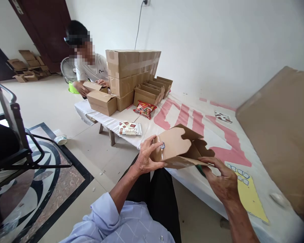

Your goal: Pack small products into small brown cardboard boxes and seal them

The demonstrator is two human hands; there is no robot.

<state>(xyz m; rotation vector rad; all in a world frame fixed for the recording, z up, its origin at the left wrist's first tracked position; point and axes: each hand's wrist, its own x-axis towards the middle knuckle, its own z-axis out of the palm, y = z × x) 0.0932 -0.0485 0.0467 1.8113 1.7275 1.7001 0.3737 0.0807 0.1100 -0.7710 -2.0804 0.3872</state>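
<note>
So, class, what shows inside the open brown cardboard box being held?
Inside the open brown cardboard box, bare inner cardboard shows; its notched flap and near wall cover the rest, so any contents there cannot be seen.

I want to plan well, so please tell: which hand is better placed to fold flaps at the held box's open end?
Probably the right hand: it grips the cardboard box beside the opening. The left hand holds the opposite end, so it seems better for steadying.
</note>
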